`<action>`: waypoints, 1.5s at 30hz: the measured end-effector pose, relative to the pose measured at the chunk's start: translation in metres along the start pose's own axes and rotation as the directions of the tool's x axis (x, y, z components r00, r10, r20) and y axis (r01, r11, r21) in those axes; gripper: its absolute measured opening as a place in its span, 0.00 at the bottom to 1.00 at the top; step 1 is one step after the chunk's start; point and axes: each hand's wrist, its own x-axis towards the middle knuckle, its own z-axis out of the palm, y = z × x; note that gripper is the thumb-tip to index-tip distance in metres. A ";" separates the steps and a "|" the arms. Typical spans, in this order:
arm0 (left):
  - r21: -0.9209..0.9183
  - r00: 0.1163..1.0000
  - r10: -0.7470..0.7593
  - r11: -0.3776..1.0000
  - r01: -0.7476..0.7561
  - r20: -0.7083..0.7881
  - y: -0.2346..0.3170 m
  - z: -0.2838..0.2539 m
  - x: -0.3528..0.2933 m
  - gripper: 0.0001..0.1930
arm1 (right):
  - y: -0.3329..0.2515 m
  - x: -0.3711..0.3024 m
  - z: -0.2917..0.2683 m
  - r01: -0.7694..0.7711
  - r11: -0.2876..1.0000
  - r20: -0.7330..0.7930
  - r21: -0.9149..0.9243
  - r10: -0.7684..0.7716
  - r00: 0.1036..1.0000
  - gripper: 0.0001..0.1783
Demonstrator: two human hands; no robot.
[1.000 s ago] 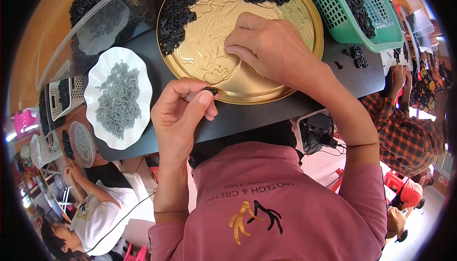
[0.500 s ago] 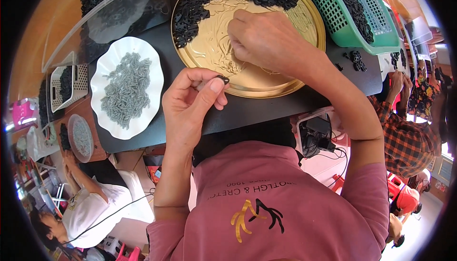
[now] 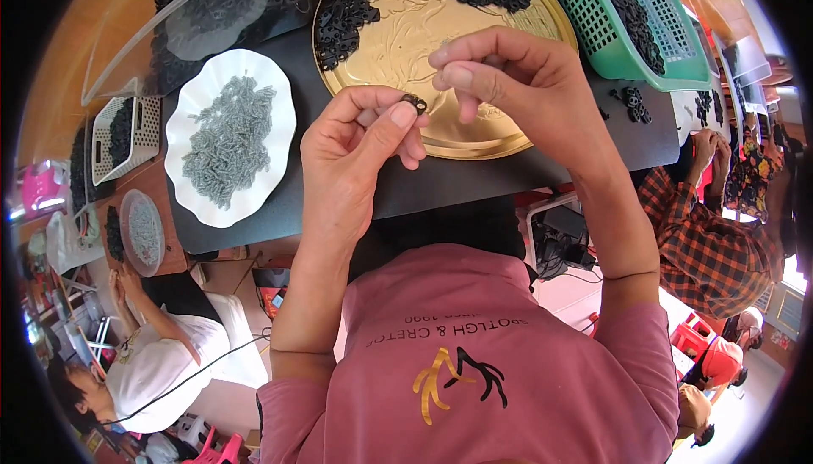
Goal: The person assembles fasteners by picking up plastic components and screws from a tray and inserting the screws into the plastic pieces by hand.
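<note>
The small black part (image 3: 414, 103) sits pinched in the left hand (image 3: 360, 146) over the gold tray's (image 3: 508, 138) near rim, right hand (image 3: 508, 83) pinching something unseen beside it, apparently mid-assembly, needing careful alignment next.

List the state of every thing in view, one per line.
left hand: pinching a small black part
right hand: fingertips pinched together, raised over the gold tray
gold tray: partly covered with black parts
white plate: heaped with grey pieces
green basket: holds black parts
</note>
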 end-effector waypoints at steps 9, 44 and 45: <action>0.072 0.999 0.029 0.997 -0.031 0.031 0.001 0.008 0.000 0.08 | 0.013 -0.009 0.006 -0.006 0.999 -0.067 0.050 0.009 0.998 0.11; 0.127 0.998 0.038 0.991 -0.045 0.053 0.005 0.011 -0.002 0.06 | 0.021 -0.006 0.015 0.402 0.741 -0.016 -0.538 -0.485 0.874 0.07; 0.127 0.998 0.038 0.991 -0.045 0.053 0.005 0.012 -0.002 0.06 | 0.021 -0.006 0.015 0.421 0.716 0.003 -0.557 -0.505 0.863 0.06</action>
